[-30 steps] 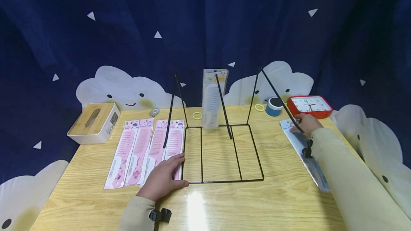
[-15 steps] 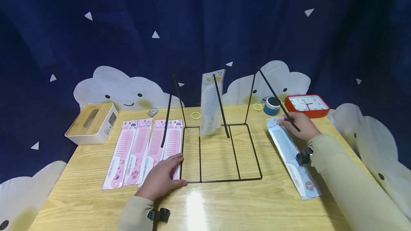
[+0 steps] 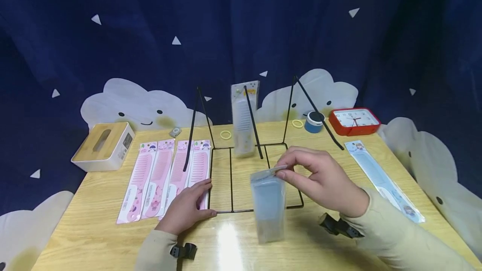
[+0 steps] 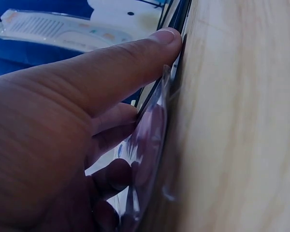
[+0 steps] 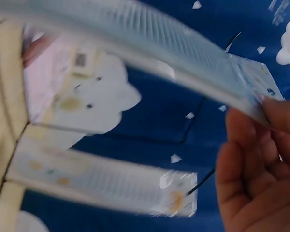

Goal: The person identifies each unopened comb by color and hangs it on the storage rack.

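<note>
1. Pinched at its top edge between thumb and fingertips of the right hand (image 3: pixel 324 181): a blue packaged comb (image 3: pixel 268 204), hanging down above the front rail of the black wire rack (image 3: pixel 256 179), lower end over the table (image 3: pixel 301 241)
2. Seen also in the right wrist view, a bit blurred: same blue packaged comb (image 5: pixel 150 46) stretching away from the fingertips (image 5: pixel 275 113)
3. Resting flat on the table, fingers straight: left hand (image 3: pixel 186 208), thumb tip against the front left corner of the rack, fingers lying on the nearest pink packaged comb (image 3: pixel 197 170)
4. Confirmed close up in the left wrist view: thumb (image 4: pixel 135 63) touching the black wire, clear wrapper under the fingers
5. Lying side by side left of the rack: four pink packaged combs, flat on the wood
6. Lying alone near the right edge of the table: second blue packaged comb (image 3: pixel 384 181), well apart from both hands
7. Hanging on the middle prong of the rack: white packaged comb (image 3: pixel 244 118), upright
8. Standing further back: wooden-top tissue box (image 3: pixel 101 146) at far left, two yellow rings (image 3: pixel 226 134), small blue round tin (image 3: pixel 313 122), red clock (image 3: pixel 354 121) at far right
9. Behind everything: dark blue curtain (image 3: pixel 226 24) with white clouds
</note>
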The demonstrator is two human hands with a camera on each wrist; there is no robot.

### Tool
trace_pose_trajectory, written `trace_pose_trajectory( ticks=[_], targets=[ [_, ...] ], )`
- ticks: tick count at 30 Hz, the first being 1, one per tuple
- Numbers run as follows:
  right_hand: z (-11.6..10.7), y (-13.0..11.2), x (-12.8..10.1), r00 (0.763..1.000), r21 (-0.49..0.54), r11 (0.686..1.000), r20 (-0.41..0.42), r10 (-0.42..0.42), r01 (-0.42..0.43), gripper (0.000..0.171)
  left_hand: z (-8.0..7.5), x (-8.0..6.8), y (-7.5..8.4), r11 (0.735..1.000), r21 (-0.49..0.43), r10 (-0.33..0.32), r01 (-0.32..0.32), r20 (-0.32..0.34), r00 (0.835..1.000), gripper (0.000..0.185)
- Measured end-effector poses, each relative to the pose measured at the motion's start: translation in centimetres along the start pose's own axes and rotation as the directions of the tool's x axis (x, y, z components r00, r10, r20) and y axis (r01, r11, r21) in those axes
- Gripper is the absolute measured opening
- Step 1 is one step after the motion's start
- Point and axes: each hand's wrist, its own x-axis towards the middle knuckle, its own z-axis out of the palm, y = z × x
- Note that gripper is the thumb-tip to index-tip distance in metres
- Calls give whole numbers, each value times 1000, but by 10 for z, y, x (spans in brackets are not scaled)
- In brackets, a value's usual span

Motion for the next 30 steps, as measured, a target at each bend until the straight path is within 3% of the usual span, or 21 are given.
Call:
trace_pose_trajectory(
  ticks=[4,7,15,19,23,30],
  targets=[
    [2,-16,12,994,37,996,-77,-75,78,17,-3,2,-1,1000,4,19,-19,-12,1000,81],
    [2,-20,16,992,47,995,-97,-79,84,8,-4,3,-1,1000,7,14,-14,-1,1000,81],
    [5,-17,22,994,1,1000,-110,-25,26,26,1,0,-2,1000,-12,-15,15,24,1000,82],
    [6,-2,32,988,-53,996,-141,58,-66,17,3,-1,-3,1000,-13,-7,8,19,1000,82],
    [7,22,60,968,-68,976,-164,193,-206,3,3,-2,-3,1000,-6,3,-3,16,1000,82],
    [0,69,118,922,-60,936,-207,328,-346,15,2,-1,-4,999,10,34,-35,8,999,82]
  ],
)
